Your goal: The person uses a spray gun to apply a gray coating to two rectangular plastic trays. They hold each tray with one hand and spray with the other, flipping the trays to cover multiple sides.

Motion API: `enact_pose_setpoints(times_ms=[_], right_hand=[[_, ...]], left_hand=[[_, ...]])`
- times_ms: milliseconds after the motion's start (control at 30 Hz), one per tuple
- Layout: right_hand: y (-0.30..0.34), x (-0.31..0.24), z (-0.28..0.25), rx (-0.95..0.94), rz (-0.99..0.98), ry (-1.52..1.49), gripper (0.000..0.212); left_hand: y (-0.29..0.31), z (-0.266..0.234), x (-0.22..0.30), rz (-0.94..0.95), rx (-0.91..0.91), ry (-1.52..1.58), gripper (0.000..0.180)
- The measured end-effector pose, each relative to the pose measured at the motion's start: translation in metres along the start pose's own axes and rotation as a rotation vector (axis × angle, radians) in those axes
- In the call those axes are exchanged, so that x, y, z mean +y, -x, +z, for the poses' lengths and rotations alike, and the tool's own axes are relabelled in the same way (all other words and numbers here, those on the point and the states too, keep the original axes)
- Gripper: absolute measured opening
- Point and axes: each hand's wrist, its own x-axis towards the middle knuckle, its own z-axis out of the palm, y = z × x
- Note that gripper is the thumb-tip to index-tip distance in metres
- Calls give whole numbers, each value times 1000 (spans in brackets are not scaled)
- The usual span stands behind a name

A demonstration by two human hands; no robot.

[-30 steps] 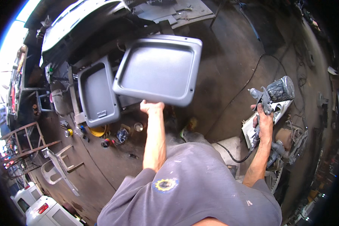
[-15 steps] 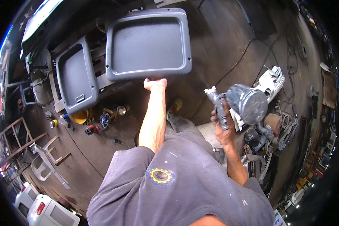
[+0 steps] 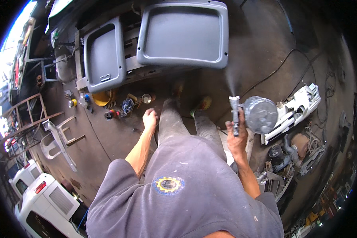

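Observation:
My right hand [image 3: 237,139] is wrapped round the grip of a spray gun [image 3: 235,113] with a large, paint-smeared round cup [image 3: 261,116] on its side. From the nozzle a thin mist [image 3: 231,79] fans out toward the near right corner of a large grey tray-shaped panel [image 3: 182,33]. Beside it on the left lies a smaller grey panel [image 3: 105,55] with a slot near its lower edge. Both rest on a metal frame [image 3: 131,62]. My left hand [image 3: 150,119] hangs apart from the panels, fingers curled in, nothing visible in it.
Several cans and a yellow bowl [image 3: 100,99] stand on the floor at left, near a plastic chair [image 3: 59,142]. A white bumper [image 3: 291,113] and loose car parts [image 3: 291,152] lie at right. A dark hose [image 3: 271,73] crosses the floor. A white vehicle [image 3: 47,198] stands lower left.
My left hand has let go of the large panel's near edge and dropped back toward my body. The spray gun has turned more upright, and its mist is now denser. The view has shifted.

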Motion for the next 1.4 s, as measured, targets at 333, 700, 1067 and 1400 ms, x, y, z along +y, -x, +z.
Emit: enact_pose_setpoints(times_ms=[333, 700, 1067, 1400], right_hand=[[-9, -114, 81, -152, -142, -204, 21], [-41, -195, 117, -237, -117, -346, 59], [-60, -144, 20, 148, 211, -95, 61], [-86, -143, 26, 35, 175, -175, 60]], left_hand=[[14, -87, -82, -12, -57, -457, 33], [-34, -148, -92, -83, -156, -315, 33], [-75, -160, -62, -2, -289, -489, 34], [60, -8, 204, 772, -608, -362, 43]])
